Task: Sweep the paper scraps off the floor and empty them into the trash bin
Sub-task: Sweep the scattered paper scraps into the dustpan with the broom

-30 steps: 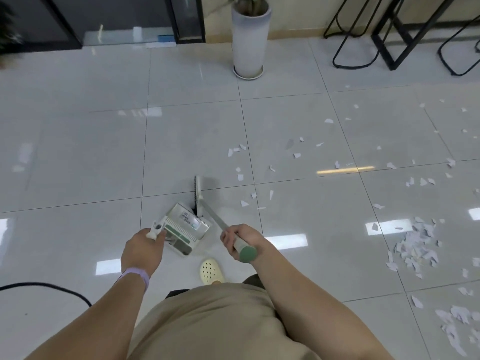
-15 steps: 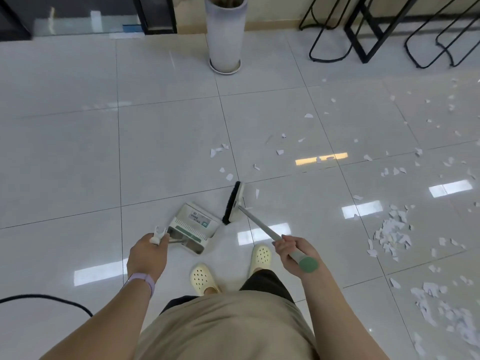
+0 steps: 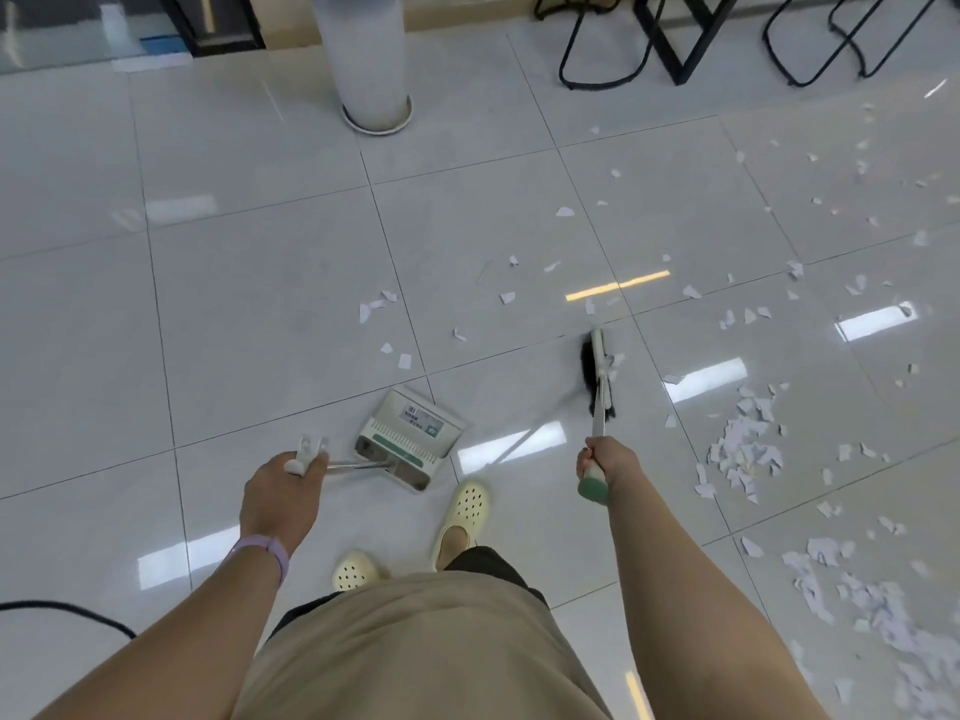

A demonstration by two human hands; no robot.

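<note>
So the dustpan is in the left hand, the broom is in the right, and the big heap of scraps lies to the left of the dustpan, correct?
Not quite. The head view shows the big heap of scraps to the right of the broom, not left of the dustpan. The rest holds: left hand on the dustpan handle, right hand on the broom.

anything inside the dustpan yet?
The dustpan is held by the left hand, its outer shell with a label facing the camera. No scraps show on it, but the scoop's interior is hidden. The paper scraps lie on the floor.
</note>
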